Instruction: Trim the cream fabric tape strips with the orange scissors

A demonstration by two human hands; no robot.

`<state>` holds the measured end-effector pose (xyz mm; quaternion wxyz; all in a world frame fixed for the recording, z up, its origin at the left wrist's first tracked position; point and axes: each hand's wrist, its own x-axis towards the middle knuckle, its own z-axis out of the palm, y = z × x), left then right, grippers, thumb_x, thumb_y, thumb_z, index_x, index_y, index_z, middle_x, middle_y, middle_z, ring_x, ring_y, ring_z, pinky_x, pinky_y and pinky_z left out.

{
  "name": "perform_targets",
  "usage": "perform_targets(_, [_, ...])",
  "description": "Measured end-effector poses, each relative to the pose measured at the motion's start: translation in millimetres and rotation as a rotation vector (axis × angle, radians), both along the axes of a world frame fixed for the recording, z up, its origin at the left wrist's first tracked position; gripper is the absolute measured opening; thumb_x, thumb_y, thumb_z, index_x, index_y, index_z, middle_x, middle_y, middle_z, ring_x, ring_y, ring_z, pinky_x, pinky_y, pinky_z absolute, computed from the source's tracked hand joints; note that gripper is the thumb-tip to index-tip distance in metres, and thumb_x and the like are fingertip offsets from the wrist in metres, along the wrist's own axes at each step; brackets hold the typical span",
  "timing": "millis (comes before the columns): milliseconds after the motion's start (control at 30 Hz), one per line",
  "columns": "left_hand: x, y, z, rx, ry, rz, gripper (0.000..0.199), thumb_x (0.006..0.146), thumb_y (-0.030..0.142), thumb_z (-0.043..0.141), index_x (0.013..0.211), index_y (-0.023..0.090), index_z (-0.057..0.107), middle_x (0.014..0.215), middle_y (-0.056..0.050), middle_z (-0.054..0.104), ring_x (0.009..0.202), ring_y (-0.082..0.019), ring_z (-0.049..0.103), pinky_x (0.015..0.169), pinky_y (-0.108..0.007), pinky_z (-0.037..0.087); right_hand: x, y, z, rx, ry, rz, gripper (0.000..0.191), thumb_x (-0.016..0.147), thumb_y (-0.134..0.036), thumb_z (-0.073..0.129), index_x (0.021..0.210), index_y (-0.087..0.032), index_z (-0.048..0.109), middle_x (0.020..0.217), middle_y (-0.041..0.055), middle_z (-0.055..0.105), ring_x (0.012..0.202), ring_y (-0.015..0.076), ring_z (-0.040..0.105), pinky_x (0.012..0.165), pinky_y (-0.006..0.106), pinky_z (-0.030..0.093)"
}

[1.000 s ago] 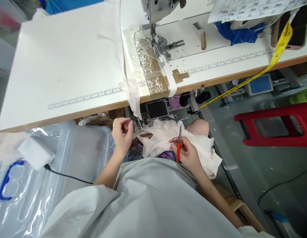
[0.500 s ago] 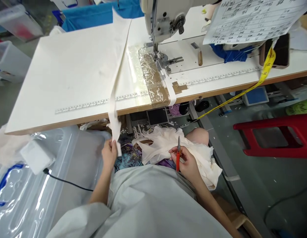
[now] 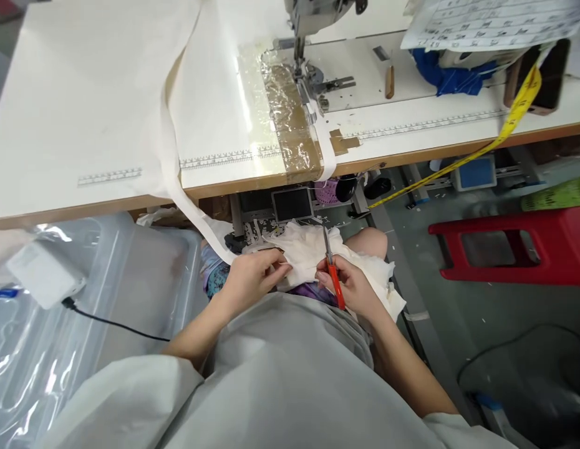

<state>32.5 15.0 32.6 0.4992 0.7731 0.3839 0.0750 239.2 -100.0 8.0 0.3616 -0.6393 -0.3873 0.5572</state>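
My left hand is over my lap, thumb and fingers pinched on the end of a long cream fabric strip. That strip runs from the tabletop over its front edge and down to the hand. In my right hand are small scissors with red handles, their blades pointing away from me. Whether those fingers also touch cloth I cannot tell. Across my thighs lies a crumpled pile of cream cloth, beneath and between the hands.
Ahead, a sewing machine stands on the white table, a narrow white band leading from its foot over the edge. A yellow tape measure hangs to the right. Left is a clear plastic bin; right, a red stool.
My left hand has come inward to the right, beside the right hand, drawing the strip's lower end along. The strip now curves further left on the table. The scissors have tilted; the view has shifted.
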Motion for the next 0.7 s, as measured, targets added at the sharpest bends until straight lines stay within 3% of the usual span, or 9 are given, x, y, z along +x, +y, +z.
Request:
perform_targets(67, [8,4,-1.1,0.264,0.069,-0.032,0.032,0.093,0.04,0.05,0.074,0.017,0.061,0.086,-0.005,0.06,0.068,-0.013,0.056,0.056,-0.024,0.036,10,-4,5.7,-0.026,-0.001,0.085,0.035,0.084,-0.053,0.064,0.089,-0.019,0.056,0.079,0.0009,0.057,0.066,0.0149,0.054,0.062,0.029,0.046])
perform_targets(133, [12,6,-0.1,0.304,0.041,-0.056,0.031,0.093,0.038,0.049,0.074,0.016,0.059,0.097,-0.007,0.06,0.069,-0.012,0.055,0.055,-0.023,0.035,19,-7,10.3,-0.017,-0.05,0.184,0.036,0.087,-0.055,0.059,0.086,-0.019,0.055,0.078,0.0012,0.054,0.068,0.015,0.051,0.062,0.028,0.044])
perform_targets(200, [14,8,2.4,0.141,-0.014,-0.07,0.027,0.093,0.036,0.048,0.076,0.017,0.056,0.087,-0.004,0.061,0.063,-0.01,0.054,0.053,-0.022,0.036,26,-8,13.5,0.012,-0.095,0.281,0.038,0.092,-0.056,0.052,0.083,-0.019,0.055,0.077,0.0013,0.051,0.069,0.0151,0.048,0.064,0.028,0.043])
perform_targets(300, [17,12,4.9,-0.371,-0.127,-0.045,0.024,0.093,0.041,0.049,0.088,0.018,0.054,0.058,0.004,0.054,0.047,-0.011,0.053,0.046,-0.02,0.037,32,-5,15.6,0.037,-0.118,0.389,0.04,0.095,-0.057,0.045,0.082,-0.019,0.052,0.078,0.0016,0.048,0.071,0.0153,0.046,0.066,0.029,0.042])
perform_targets(400, [21,14,2.0,-0.782,-0.254,0.022,0.036,0.088,0.047,0.059,0.105,0.016,0.053,0.073,-0.002,0.067,0.063,-0.018,0.069,0.051,-0.022,0.049,36,2,15.4,0.056,-0.135,0.469,0.043,0.095,-0.059,0.043,0.08,-0.02,0.05,0.077,0.0016,0.047,0.071,0.0157,0.044,0.067,0.029,0.04])
perform_targets(500, [23,13,-5.9,-0.909,-0.285,0.098,0.043,0.081,0.048,0.07,0.104,0.013,0.059,0.089,-0.009,0.072,0.084,-0.023,0.073,0.065,-0.025,0.056,37,8,15.1,0.049,-0.091,0.537,0.044,0.095,-0.06,0.041,0.078,-0.02,0.046,0.075,0.0006,0.045,0.069,0.0154,0.041,0.064,0.029,0.038])
perform_targets(700, [22,8,-18.2,-0.974,-0.277,0.254,0.045,0.073,0.053,0.076,0.087,0.014,0.061,0.072,-0.006,0.073,0.068,-0.021,0.073,0.058,-0.023,0.056,31,18,16.5,0.019,0.019,0.601,0.046,0.094,-0.061,0.04,0.071,-0.021,0.037,0.069,-0.0021,0.039,0.063,0.0134,0.036,0.058,0.027,0.033])
